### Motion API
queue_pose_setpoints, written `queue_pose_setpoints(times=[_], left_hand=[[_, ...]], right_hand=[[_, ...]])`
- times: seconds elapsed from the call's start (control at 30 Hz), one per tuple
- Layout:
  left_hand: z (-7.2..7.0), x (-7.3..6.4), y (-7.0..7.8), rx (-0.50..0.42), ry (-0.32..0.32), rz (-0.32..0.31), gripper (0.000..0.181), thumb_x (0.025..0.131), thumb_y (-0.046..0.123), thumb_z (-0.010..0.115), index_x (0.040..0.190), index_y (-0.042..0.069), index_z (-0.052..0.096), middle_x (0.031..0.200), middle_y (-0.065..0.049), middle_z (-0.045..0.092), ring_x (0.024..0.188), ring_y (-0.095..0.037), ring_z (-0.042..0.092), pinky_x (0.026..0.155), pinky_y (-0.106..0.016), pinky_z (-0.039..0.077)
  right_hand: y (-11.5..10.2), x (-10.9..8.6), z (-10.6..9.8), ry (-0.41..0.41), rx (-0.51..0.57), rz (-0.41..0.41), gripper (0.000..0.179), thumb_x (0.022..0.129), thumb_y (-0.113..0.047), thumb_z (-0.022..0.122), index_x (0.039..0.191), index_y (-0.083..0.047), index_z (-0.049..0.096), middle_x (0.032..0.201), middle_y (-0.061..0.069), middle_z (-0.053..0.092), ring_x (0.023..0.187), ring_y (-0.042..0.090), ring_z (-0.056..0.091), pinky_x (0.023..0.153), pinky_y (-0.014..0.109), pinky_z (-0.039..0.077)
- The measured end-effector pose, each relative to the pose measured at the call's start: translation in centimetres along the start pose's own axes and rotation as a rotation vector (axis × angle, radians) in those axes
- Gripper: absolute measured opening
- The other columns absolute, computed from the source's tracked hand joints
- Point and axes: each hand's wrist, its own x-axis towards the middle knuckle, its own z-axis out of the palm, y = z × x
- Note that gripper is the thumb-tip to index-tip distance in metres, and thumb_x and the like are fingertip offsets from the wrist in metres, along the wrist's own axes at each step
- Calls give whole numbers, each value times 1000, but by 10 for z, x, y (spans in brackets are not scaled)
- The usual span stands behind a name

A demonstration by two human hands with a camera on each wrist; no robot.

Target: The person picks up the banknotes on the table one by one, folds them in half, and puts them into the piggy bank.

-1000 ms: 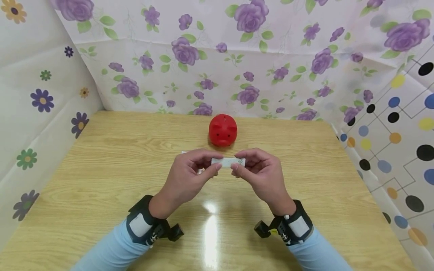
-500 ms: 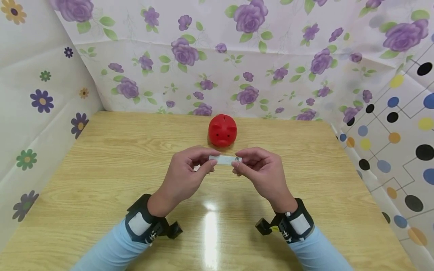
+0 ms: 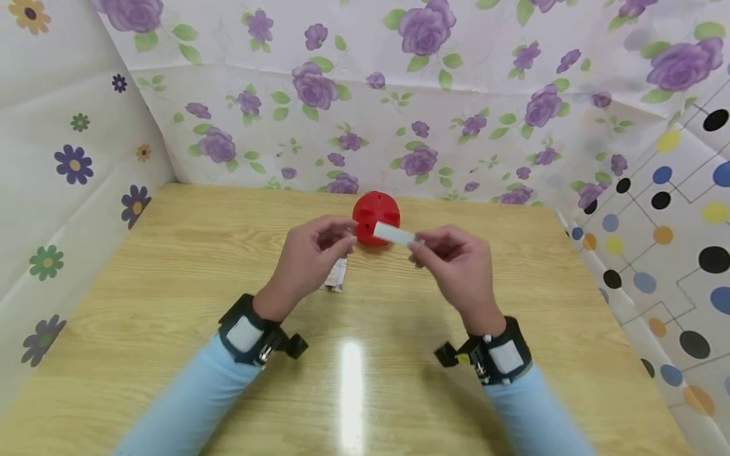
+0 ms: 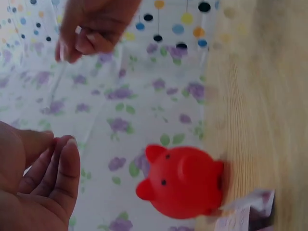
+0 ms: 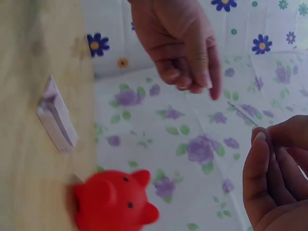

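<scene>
Right hand [image 3: 456, 256] is seen pinching a folded white slip [image 3: 395, 235] just in front of the red piggy bank [image 3: 376, 217], while the left hand [image 3: 312, 253], fingers loosely curled, holds nothing beside it. For a clean pass, the narrow, flat slip is best kept edge-on and level. More folded paper [image 3: 336, 277] lies on the worktop [image 3: 171, 266] nearer the person

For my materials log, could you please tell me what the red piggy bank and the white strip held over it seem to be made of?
Piggy bank: probably moulded plastic or vinyl, judging by its even red, smooth, softly glossy skin. White strip, pinched by the right hand: apparently folded paper, thin, flat and matte with faint print. Table: glossy wood-grain laminate with lamp glare.
</scene>
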Motion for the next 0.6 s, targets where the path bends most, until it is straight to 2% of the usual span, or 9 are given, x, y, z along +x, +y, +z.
queue_pose_setpoints(times=[0.07, 0.13, 0.27, 0.33, 0.47, 0.6], left_hand=[[2, 16, -8, 73, -13, -8, 29, 95, 16, 75, 123, 10, 71, 99, -7, 73, 84, -21, 68, 75, -32, 58], [5, 33, -18, 143, -48, -41, 35, 94, 21, 76, 126, 9, 70, 110, -9, 71, 94, -24, 66, 83, -35, 58], [13, 65, -37, 248, -138, -194, 54, 93, 33, 77, 140, 14, 61, 139, -9, 60, 123, -29, 58, 101, -45, 54], [18, 78, -47, 293, -171, -245, 65, 90, 38, 79, 147, 18, 54, 151, -6, 52, 136, -28, 49, 108, -47, 50], [28, 96, -66, 302, -210, -255, 85, 84, 41, 84, 155, 20, 43, 161, -5, 41, 148, -29, 37, 114, -51, 46], [37, 106, -81, 256, -245, -249, 97, 78, 40, 89, 158, 21, 36, 161, -5, 38, 143, -30, 40, 108, -49, 51]], right_hand=[[0, 16, -3, 14, -43, -6, 17, 90, -11, 79, 104, -2, 77, 84, 2, 76, 70, 16, 73, 64, 30, 62], [0, 33, -3, 6, -72, 4, 17, 90, -13, 80, 103, -2, 77, 85, 4, 76, 70, 18, 74, 64, 30, 62], [3, 60, 0, -32, -127, 41, 17, 90, -14, 80, 101, -2, 77, 88, 12, 77, 71, 27, 75, 66, 30, 62], [6, 72, 1, -47, -180, 55, 15, 91, -13, 79, 100, -2, 77, 89, 15, 77, 72, 29, 75, 65, 29, 62], [11, 93, 3, -85, -343, 102, 12, 92, -14, 74, 99, -4, 76, 88, 13, 76, 71, 25, 74, 64, 27, 61], [15, 113, 8, -139, -492, 157, 11, 93, -15, 71, 99, -6, 75, 87, 11, 74, 71, 22, 73, 64, 27, 61]])
